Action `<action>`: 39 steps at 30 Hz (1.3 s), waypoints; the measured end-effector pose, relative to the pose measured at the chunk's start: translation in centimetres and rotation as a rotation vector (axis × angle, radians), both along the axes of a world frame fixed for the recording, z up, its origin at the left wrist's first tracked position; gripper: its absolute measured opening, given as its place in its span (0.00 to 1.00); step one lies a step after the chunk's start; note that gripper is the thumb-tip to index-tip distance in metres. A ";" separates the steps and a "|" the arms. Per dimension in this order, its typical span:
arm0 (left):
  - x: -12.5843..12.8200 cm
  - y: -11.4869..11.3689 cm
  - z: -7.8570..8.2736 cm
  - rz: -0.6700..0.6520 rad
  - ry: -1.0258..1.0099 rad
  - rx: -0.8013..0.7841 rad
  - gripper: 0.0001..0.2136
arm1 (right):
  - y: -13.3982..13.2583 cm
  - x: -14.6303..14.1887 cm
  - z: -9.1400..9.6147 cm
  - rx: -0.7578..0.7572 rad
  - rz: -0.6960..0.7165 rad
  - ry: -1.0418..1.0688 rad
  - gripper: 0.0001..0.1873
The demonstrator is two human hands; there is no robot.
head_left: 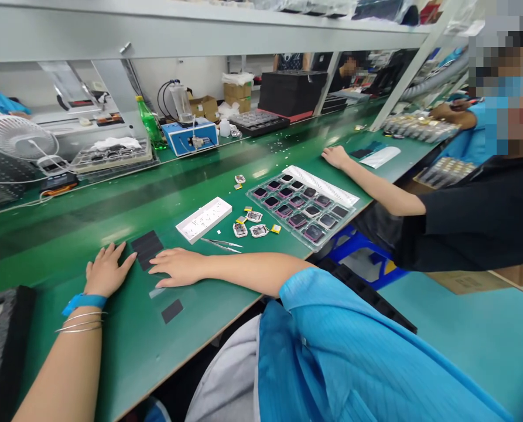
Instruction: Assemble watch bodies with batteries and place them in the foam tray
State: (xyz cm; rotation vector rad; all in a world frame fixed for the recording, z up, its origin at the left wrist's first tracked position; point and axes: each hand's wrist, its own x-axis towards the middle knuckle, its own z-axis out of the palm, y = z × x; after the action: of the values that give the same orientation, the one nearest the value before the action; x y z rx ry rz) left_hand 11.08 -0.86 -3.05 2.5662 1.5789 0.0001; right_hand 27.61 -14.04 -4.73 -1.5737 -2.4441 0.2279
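A thin, matte black sheet (146, 247), squarish and flat, lies on the smooth green table (132, 357) between the hands. The left hand (106, 272) rests palm down at its left, fingers spread wide and thumb near its edge; the right hand (177, 268) reaches over its right edge, fingers extended and slightly parted, with no grip visible. A blue wristband (83, 302) and slim metal bangles (80, 322) circle the left wrist. Nearer lie a clear strip (156, 292), partly under the right hand, and a small dark rectangle (172, 311). Beyond the right hand are slender metal tweezers (223, 243), a shallow white box (212, 225) and rounded circuit pieces (259, 230). Farther right, a clear plastic tray (313, 244) holds rows of glossy, round-cornered dark squares (297, 220); past it rests a co-worker's hand (335, 157). At near left stands a rough black foam tray (15, 340); at far left, a green bottle (149, 123) and a white fan (19, 138).
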 end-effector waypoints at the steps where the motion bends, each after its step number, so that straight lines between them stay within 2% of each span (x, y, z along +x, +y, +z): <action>1: 0.0 0.0 0.0 -0.001 0.001 -0.001 0.32 | 0.0 0.0 0.0 0.001 0.000 -0.010 0.26; 9: 0.0 0.4 -0.3 -0.006 0.017 -0.007 0.34 | -0.2 0.0 0.3 -0.028 0.003 -0.024 0.27; 26: -0.3 0.5 -0.6 -0.020 -0.023 0.018 0.33 | -0.1 0.1 -0.3 0.027 -0.003 0.038 0.26; 39: -0.3 0.5 -0.6 -0.033 -0.039 0.013 0.33 | -0.3 0.1 0.4 -0.034 -0.005 0.026 0.26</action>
State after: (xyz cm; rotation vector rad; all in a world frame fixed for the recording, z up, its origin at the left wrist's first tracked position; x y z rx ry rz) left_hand 10.78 -0.40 -3.65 2.5857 1.5283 0.0571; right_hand 27.71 -14.30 -4.31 -1.5803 -2.4294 0.2892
